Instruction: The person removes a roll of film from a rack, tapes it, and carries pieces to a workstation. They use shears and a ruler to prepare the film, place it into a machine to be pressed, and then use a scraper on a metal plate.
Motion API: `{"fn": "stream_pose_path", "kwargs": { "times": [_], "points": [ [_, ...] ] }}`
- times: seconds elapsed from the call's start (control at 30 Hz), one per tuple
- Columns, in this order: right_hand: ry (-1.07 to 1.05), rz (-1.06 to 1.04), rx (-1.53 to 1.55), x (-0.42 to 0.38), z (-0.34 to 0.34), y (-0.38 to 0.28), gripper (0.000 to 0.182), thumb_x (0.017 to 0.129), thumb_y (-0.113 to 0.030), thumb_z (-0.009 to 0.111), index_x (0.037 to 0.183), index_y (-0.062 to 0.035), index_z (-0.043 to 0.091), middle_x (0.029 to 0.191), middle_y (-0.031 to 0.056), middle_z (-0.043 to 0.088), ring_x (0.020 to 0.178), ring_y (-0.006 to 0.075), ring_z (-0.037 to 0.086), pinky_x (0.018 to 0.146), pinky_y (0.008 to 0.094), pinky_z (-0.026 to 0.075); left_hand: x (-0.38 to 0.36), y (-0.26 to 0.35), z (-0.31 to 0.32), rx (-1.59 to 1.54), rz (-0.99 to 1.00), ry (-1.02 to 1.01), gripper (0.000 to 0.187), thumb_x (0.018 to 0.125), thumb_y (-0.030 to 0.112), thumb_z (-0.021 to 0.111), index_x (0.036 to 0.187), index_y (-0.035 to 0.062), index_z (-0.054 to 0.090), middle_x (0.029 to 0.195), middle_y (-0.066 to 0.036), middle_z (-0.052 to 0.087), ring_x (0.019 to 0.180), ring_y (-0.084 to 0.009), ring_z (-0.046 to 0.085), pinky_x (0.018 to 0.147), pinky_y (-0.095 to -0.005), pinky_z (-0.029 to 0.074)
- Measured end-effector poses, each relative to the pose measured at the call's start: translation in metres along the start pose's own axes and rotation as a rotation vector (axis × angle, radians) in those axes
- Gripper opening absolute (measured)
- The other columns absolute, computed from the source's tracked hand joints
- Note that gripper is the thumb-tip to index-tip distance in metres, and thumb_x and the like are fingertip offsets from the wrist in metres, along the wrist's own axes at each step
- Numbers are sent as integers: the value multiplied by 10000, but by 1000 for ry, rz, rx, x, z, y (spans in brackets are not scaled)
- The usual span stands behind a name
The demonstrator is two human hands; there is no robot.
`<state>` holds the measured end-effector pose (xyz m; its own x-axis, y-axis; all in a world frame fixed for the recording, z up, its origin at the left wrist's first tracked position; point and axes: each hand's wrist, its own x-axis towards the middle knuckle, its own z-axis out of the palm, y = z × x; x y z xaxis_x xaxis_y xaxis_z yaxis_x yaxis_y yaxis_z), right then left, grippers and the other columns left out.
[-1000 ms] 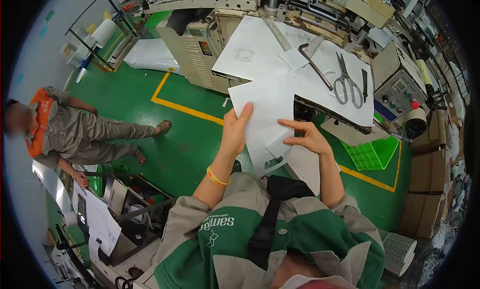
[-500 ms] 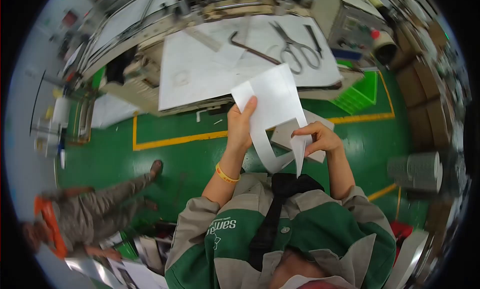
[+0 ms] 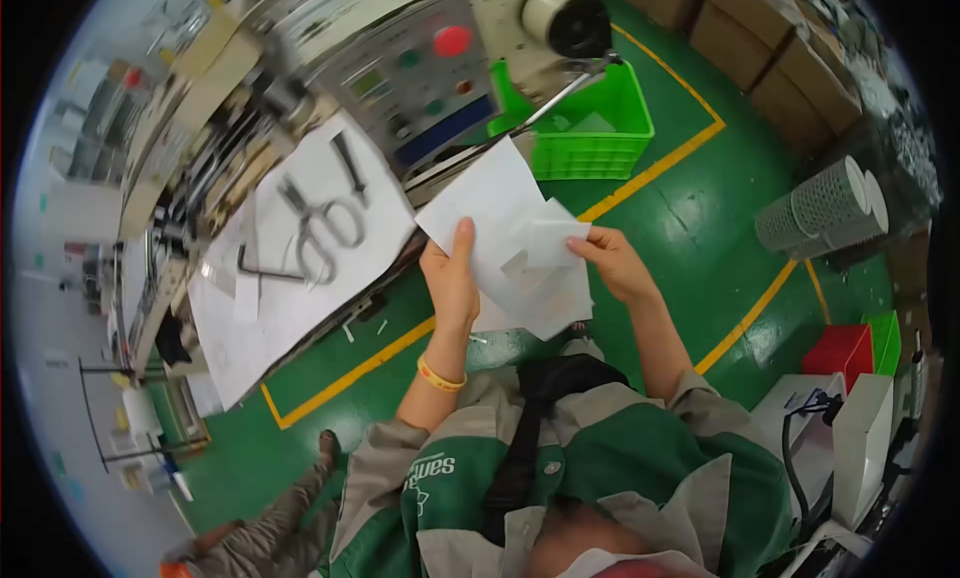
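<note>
A white sheet (image 3: 488,196) is held up between my two hands in front of my chest. My left hand (image 3: 452,283) grips its left edge, thumb on top and fingers underneath. At the right edge, my right hand (image 3: 618,263) pinches a corner between thumb and fingertips. A fold or overlapping layer shows across the sheet's right part, with a small greyish patch near its middle. Left of the hands, scissors (image 3: 325,230), a hex key (image 3: 268,270) and a dark slim tool (image 3: 349,162) lie on a white-covered machine table (image 3: 240,353).
Beyond the sheet stands a control panel (image 3: 410,83) with a red button, and a green crate (image 3: 595,148) on the floor. Perforated cylinders (image 3: 820,208) and cardboard boxes (image 3: 745,38) are to the right. Another person's legs (image 3: 290,508) show at lower left.
My view has turned to the right, bringing the panel and green crate closer to the middle. My right hand now holds the sheet flatter; the dangling strip and large cut-out no longer show.
</note>
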<state>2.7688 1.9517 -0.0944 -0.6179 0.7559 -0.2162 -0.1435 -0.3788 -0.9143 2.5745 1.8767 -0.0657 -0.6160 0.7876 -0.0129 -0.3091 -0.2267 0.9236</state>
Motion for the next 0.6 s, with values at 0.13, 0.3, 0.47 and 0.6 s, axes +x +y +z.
{"fn": "stream_pose_path", "kwargs": {
  "times": [0.13,0.3,0.47,0.6],
  "points": [
    [171,0,97,7,-100,-20,265,854,-162,555,1015,45,591,915,61,616,832,113,565,742,248,447,20,-70,89,93,-218,-147,293,854,163,591,1047,-55,557,992,-82,603,863,-127,550,779,-259,434],
    [166,-33,61,7,-165,-37,331,835,-134,571,1105,56,547,948,88,613,846,127,562,757,261,444,21,-108,169,67,-402,-343,328,806,96,638,1078,-58,537,1039,-113,592,922,-169,566,800,-286,446],
    [639,-125,-42,-22,-245,-18,462,815,-35,572,1251,17,426,985,111,593,860,142,570,756,249,458,67,-163,189,-182,-515,-224,372,802,44,623,1139,-36,486,1105,-111,564,982,-204,563,858,-316,463],
    [852,0,107,-90,-298,18,472,799,-50,600,1239,11,440,943,82,602,819,117,573,675,212,448,89,-187,198,-281,-609,-220,366,818,33,595,1158,-23,472,1125,-113,555,1010,-212,562,870,-340,486]
  ]
}}
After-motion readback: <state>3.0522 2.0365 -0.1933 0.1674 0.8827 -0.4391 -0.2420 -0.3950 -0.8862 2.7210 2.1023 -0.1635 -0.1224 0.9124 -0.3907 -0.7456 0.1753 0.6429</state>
